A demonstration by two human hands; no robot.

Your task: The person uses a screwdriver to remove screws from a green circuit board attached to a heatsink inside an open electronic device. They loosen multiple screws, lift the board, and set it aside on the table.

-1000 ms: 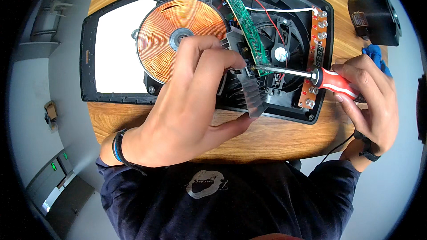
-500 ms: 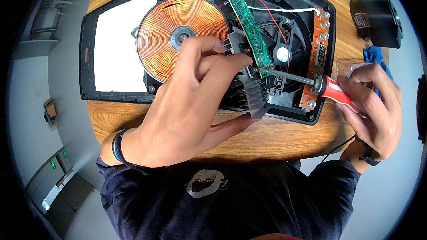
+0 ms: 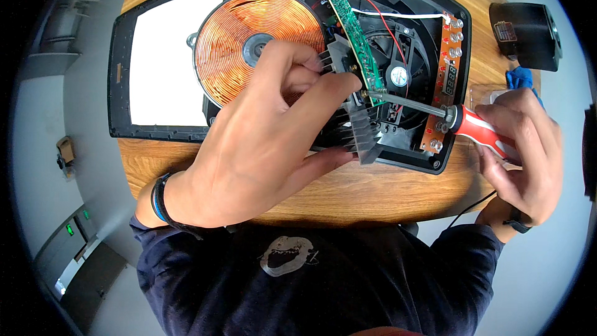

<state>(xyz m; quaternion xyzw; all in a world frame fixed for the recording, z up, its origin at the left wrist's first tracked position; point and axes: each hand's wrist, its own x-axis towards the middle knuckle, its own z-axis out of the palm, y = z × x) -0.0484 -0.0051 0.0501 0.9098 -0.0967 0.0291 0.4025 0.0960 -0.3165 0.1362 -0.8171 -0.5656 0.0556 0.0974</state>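
1. The left hand [image 3: 249, 130] grips a grey finned heat sink [image 3: 365, 135], thumb at its lower end and index finger near its middle, the other fingers curled toward its upper end
2. The right hand [image 3: 525, 143] is closed around the red and white handle of a screwdriver [image 3: 448, 114], whose shaft points left toward the left index fingertip; whether the tip touches anything there is too small to tell
3. Between the hands, just beyond the left index fingertip, a green circuit board [image 3: 354, 34] stands tilted beside the heat sink
4. Partly behind the left hand lies a round copper coil [image 3: 214, 56]; to its left is a white panel [image 3: 168, 62] in a black frame
5. Beneath the screwdriver's shaft, a black fan [image 3: 399, 76] and an orange strip board [image 3: 444, 65] sit inside a black housing, crossed by a red wire and a white wire
6. Beyond the right hand are a blue cloth [image 3: 521, 79] and, farther off, a black box [image 3: 535, 37]
7. The wooden desk [image 3: 385, 193] carries the housing below both hands
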